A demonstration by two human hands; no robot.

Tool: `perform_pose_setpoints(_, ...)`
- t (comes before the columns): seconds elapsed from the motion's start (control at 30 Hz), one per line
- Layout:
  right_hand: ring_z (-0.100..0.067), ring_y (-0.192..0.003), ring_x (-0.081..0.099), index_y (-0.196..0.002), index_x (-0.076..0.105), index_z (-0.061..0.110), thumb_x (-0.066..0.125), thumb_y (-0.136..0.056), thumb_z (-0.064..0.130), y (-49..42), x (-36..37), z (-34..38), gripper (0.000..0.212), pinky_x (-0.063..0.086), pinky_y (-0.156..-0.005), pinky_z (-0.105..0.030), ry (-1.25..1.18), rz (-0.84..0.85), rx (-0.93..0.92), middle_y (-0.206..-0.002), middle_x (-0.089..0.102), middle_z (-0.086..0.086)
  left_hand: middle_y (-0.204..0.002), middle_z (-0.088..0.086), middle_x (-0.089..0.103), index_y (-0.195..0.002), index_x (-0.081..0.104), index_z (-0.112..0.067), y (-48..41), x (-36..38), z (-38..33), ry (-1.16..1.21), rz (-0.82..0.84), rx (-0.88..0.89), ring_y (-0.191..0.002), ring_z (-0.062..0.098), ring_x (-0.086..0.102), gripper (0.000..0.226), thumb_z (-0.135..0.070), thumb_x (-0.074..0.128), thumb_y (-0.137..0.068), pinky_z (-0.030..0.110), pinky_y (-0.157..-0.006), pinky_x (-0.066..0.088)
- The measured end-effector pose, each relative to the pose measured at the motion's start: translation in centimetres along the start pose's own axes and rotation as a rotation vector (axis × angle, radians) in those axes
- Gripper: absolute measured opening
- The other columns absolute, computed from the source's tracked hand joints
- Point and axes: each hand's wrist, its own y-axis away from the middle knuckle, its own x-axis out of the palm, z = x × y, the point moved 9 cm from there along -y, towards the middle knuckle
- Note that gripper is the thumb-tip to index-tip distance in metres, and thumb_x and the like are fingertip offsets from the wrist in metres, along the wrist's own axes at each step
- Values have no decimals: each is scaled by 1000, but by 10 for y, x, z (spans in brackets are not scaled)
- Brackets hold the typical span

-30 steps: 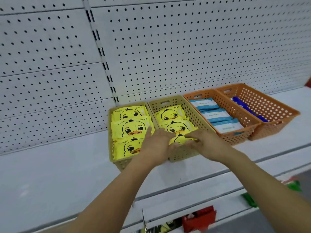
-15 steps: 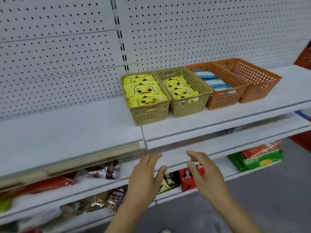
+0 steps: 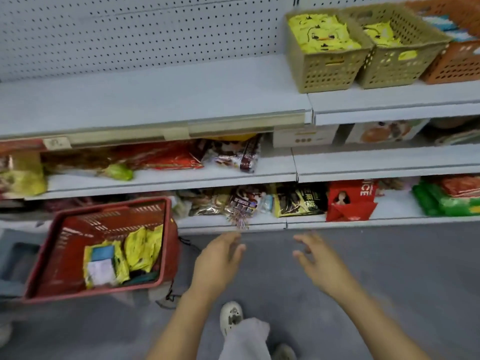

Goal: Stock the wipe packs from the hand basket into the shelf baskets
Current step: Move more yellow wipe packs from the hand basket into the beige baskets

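Note:
A red hand basket (image 3: 65,245) sits low at the left on the floor, holding several yellow wipe packs (image 3: 141,249) and one pack lying label side up (image 3: 102,266). On the top shelf at the upper right stand two tan shelf baskets (image 3: 324,71) (image 3: 397,66) with yellow duck wipe packs (image 3: 322,35) inside, and an orange basket (image 3: 454,63) beside them. My left hand (image 3: 217,263) and my right hand (image 3: 319,263) hover over the grey floor, fingers relaxed, holding nothing. Both hands are to the right of the red basket.
The lower shelves (image 3: 233,175) carry snack bags, a red box (image 3: 350,201) and green packs (image 3: 446,201). My white shoe (image 3: 231,317) stands on the grey floor below my hands. The left part of the white top shelf (image 3: 155,94) is bare.
My view has swung down and left, bringing the red hand basket into sight. Both hands left the tan shelf baskets and dropped toward the floor, empty.

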Motion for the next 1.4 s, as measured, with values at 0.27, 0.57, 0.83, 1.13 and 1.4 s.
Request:
perform_pose_setpoints(0.27, -10, -103, 60, -121, 58, 31, 58, -91, 31, 2, 148, 107, 29, 47, -89, -30, -28, 192, -17, -118, 58, 10, -116, -7, 68, -123, 63, -20, 60, -52, 156, 152, -31, -258, -107, 9, 62, 31, -33, 56, -95, 18, -87, 44)
perform_pose_setpoints(0.57, -5, -92, 61, -107, 68, 21, 60, -91, 14, -58, 332, 253, 19, 44, -81, -16, -307, 327, 47, -98, 68, 10, -116, -1, 69, -121, 65, -14, 51, -131, 391, 242, 64, -511, -100, 10, 62, 30, -29, 59, -95, 17, -82, 41)
perform_pose_setpoints(0.83, -15, -90, 56, -105, 66, 14, 56, -94, 15, -155, 463, 255, 15, 41, -71, -20, -313, 426, 282, -84, 61, 7, -124, 9, 64, -134, 54, -14, -59, -129, 520, 124, 143, -501, -100, 26, 63, 35, -25, 46, -102, 30, -81, 48)
perform_pose_setpoints(1.13, -33, -107, 58, -126, 46, 3, 68, -85, 38, -215, 559, 231, 58, 54, -82, -41, -187, 345, 547, -119, 55, -13, -149, 5, 41, -137, 47, -20, -131, -37, 549, -521, 558, -77, -145, 23, 21, 41, -24, 46, -96, 54, -116, 17)
perform_pose_setpoints(1.4, -33, -87, 65, -81, 61, 11, 68, -83, 12, -218, 547, 230, 8, 57, -77, -44, -467, 198, 586, -95, 68, -15, -131, -3, 57, -120, 62, -20, -129, -35, 524, -1147, 604, 294, -132, 23, 34, 28, -30, 53, -96, 40, -108, 22)
